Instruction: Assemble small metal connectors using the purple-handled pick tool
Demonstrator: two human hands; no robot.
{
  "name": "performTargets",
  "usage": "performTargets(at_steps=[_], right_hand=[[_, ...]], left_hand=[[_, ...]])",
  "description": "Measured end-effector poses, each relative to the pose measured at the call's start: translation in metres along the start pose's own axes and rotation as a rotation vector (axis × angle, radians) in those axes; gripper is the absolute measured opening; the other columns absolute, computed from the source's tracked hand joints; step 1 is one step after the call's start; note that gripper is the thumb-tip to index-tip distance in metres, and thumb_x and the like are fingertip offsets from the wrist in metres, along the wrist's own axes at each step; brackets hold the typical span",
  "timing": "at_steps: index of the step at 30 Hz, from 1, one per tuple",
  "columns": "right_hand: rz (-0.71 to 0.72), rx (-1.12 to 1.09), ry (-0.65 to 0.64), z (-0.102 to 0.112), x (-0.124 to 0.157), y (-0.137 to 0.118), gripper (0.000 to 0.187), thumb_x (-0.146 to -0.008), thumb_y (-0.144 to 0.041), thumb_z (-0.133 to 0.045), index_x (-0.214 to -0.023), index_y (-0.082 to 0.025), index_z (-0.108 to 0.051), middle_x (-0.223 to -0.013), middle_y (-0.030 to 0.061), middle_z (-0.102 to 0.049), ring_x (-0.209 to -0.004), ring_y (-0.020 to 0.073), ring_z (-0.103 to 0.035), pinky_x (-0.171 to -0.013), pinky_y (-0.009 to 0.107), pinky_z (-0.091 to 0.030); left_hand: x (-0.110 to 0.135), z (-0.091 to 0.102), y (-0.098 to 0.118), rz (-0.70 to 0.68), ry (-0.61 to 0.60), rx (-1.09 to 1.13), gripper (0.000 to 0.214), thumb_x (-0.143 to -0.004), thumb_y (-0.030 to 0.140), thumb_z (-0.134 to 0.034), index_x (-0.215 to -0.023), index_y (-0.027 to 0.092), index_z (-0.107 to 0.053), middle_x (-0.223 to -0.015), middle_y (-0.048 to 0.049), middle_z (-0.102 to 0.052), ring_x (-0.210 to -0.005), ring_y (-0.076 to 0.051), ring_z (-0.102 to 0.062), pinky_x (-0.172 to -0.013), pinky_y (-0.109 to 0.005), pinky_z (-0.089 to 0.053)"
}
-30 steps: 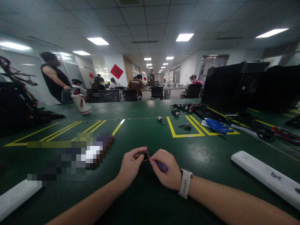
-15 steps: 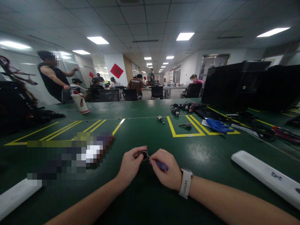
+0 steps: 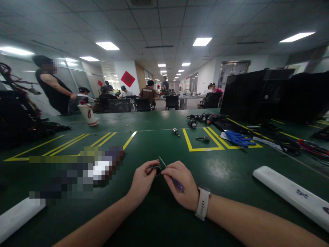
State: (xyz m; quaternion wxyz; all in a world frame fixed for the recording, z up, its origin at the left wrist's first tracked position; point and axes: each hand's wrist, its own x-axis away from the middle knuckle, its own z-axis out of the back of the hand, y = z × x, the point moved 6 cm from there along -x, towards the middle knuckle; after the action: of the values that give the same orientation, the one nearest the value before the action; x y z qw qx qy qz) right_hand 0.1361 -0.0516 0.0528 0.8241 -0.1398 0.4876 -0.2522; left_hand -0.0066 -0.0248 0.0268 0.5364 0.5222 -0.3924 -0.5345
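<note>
My left hand pinches a small dark round metal part just above the green table. My right hand, with a white watch on its wrist, is closed round a small screwdriver with a purple handle. Its thin metal shaft points up and to the left, and passes right beside the round part. The two hands touch at the fingertips near the table's middle front.
A long white bar lies at right, another white bar at front left. Blue gloves, loose bits, drills and black monitors stand farther back. A white jug sits at left. People stand and sit behind.
The screwdriver's shaft has swung up from pointing into the round part to slanting above it. Both hands rose slightly. The standing person at left lowered an arm and shifted left.
</note>
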Motion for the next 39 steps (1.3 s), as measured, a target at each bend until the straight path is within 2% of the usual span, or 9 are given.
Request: performTargets(at_steps=[4,8,17,20,25,31,35,39], right_hand=[[-0.070,0.074,-0.063,-0.006,-0.004,0.008,0.017,-0.079,-0.011,-0.054,-0.093,-0.019,-0.056,-0.099,0.0071,-0.060,-0.092,0.0197,-0.051,-0.079,0.035,-0.045],[-0.091,0.095,-0.140,-0.017,-0.004,0.015,0.030,-0.068,-0.008,-0.066,-0.093,-0.019,-0.054,-0.104,0.0073,-0.058,-0.096,0.0226,-0.051,-0.082,0.040,-0.045],[-0.056,0.193,-0.198,-0.021,-0.002,0.022,0.032,-0.067,-0.002,-0.060,-0.091,-0.020,-0.051,-0.102,0.0053,-0.056,-0.092,0.0200,-0.051,-0.076,0.034,-0.047],[-0.055,0.295,-0.186,-0.011,-0.009,0.036,0.027,-0.069,-0.005,-0.059,-0.089,-0.020,-0.050,-0.098,0.0042,-0.056,-0.087,0.0187,-0.052,-0.073,0.031,-0.047],[-0.157,0.433,-0.102,0.024,-0.023,0.082,0.017,-0.075,-0.006,-0.052,-0.086,-0.018,-0.050,-0.090,0.0060,-0.055,-0.085,0.0203,-0.051,-0.074,0.034,-0.045],[-0.307,0.630,-0.062,0.062,-0.023,0.134,0.019,-0.073,-0.002,-0.049,-0.086,-0.016,-0.053,-0.093,0.0097,-0.055,-0.089,0.0237,-0.050,-0.077,0.035,-0.042],[-0.395,0.732,-0.077,0.074,-0.017,0.153,0.026,-0.068,0.004,-0.048,-0.084,-0.015,-0.056,-0.095,0.0124,-0.056,-0.090,0.0258,-0.050,-0.075,0.034,-0.041],[-0.449,0.790,-0.099,0.077,-0.014,0.158,0.023,-0.067,0.000,-0.053,-0.085,-0.015,-0.057,-0.097,0.0127,-0.057,-0.089,0.0268,-0.051,-0.071,0.033,-0.042]], left_hand=[[0.004,-0.006,-0.001,0.024,-0.053,0.018,0.033,-0.068,0.016,-0.057,-0.100,0.016,-0.060,-0.106,-0.0081,-0.066,-0.093,-0.022,-0.065,-0.083,-0.036,-0.051],[0.010,-0.013,-0.001,0.037,-0.112,0.061,0.040,-0.068,0.013,-0.059,-0.107,0.018,-0.055,-0.119,-0.0086,-0.059,-0.096,-0.023,-0.064,-0.084,-0.036,-0.051],[0.012,-0.021,-0.001,0.070,-0.190,0.083,0.041,-0.068,0.011,-0.061,-0.108,0.020,-0.055,-0.122,-0.0081,-0.056,-0.099,-0.023,-0.062,-0.083,-0.036,-0.052],[0.009,-0.020,-0.004,0.048,-0.224,0.073,0.043,-0.069,0.014,-0.062,-0.111,0.019,-0.053,-0.122,-0.0086,-0.056,-0.108,-0.024,-0.057,-0.086,-0.035,-0.051],[0.005,-0.012,-0.014,0.048,-0.210,-0.023,0.044,-0.072,0.019,-0.062,-0.115,0.019,-0.052,-0.126,-0.0113,-0.054,-0.113,-0.025,-0.054,-0.087,-0.036,-0.050],[0.005,-0.012,-0.019,0.088,-0.232,-0.044,0.044,-0.072,0.022,-0.063,-0.115,0.020,-0.054,-0.116,-0.0112,-0.061,-0.112,-0.025,-0.055,-0.086,-0.036,-0.049],[0.005,-0.013,-0.018,0.074,-0.228,-0.060,0.041,-0.070,0.020,-0.064,-0.110,0.021,-0.057,-0.116,-0.0101,-0.061,-0.110,-0.025,-0.056,-0.086,-0.036,-0.050],[0.006,-0.015,-0.014,0.049,-0.243,-0.107,0.038,-0.071,0.020,-0.062,-0.108,0.020,-0.058,-0.118,-0.0101,-0.059,-0.109,-0.024,-0.056,-0.087,-0.036,-0.049]])
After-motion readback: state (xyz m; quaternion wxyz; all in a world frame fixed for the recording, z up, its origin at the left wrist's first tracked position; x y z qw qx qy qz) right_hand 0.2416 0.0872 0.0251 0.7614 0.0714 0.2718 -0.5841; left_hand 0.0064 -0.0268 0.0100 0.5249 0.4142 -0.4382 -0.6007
